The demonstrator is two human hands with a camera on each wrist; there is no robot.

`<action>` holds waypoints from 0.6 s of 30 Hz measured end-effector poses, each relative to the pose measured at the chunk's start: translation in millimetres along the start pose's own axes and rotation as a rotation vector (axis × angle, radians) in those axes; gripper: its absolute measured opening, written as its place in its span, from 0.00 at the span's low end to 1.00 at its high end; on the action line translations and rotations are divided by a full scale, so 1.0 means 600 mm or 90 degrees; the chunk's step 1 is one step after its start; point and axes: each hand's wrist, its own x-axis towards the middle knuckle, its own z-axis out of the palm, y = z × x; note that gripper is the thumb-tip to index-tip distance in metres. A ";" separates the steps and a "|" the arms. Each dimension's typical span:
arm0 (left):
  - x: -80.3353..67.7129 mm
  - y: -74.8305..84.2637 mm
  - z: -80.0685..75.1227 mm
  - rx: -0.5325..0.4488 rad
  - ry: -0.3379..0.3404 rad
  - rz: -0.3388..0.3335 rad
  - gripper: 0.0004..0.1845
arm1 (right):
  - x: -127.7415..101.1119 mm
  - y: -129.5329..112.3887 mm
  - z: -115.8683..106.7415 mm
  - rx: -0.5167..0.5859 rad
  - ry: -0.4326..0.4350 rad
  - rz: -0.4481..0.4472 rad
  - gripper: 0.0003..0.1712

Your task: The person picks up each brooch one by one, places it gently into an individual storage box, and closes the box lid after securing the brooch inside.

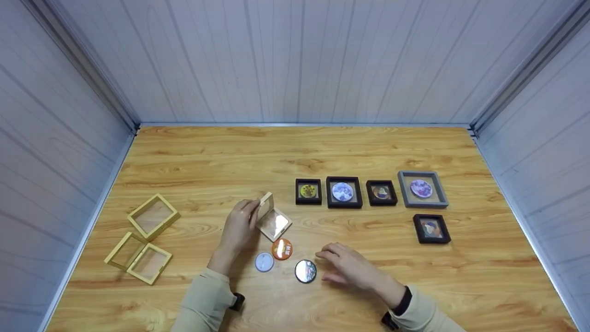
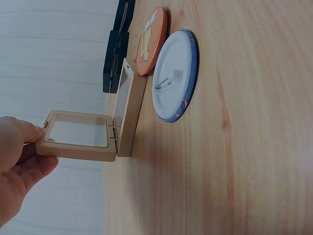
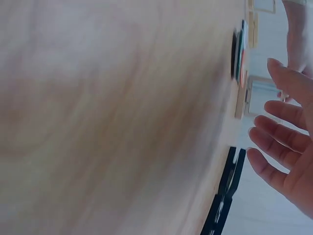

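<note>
My left hand (image 1: 238, 226) pinches the raised lid of a small hinged display frame (image 1: 276, 225), beige with clear film windows. In the left wrist view the lid (image 2: 78, 131) stands upright from the base, thumb on one side and fingers on the other. Just below the frame lie an orange pin badge (image 1: 282, 249), picture up, and a badge (image 1: 264, 262) with its white back and pin up. My right hand (image 1: 348, 266) hovers with fingers relaxed, holding nothing, beside a dark-rimmed round badge (image 1: 306, 271). In the right wrist view its fingers (image 3: 279, 132) are spread.
Two yellow frames, one standing ajar (image 1: 150, 263) and one thicker (image 1: 154, 216), lie at the left. Several frames with round badges inside stand at the right, black ones (image 1: 344, 205) and a grey one (image 1: 440, 204). Ribbed walls (image 1: 295, 64) enclose the table.
</note>
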 end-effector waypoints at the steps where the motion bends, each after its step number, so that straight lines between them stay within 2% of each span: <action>1: 0.000 0.000 0.000 0.000 -0.001 -0.001 0.10 | 0.002 -0.002 0.001 0.003 -0.009 0.005 0.28; 5: 0.000 -0.001 0.001 0.001 -0.004 -0.009 0.10 | 0.009 -0.007 0.005 -0.003 -0.044 0.017 0.29; 13: 0.000 -0.001 0.002 -0.005 -0.010 -0.027 0.10 | 0.030 -0.011 0.013 -0.033 -0.069 -0.015 0.32; 18: 0.000 0.001 0.002 -0.009 -0.016 -0.036 0.10 | 0.041 -0.015 0.018 -0.035 -0.103 -0.008 0.33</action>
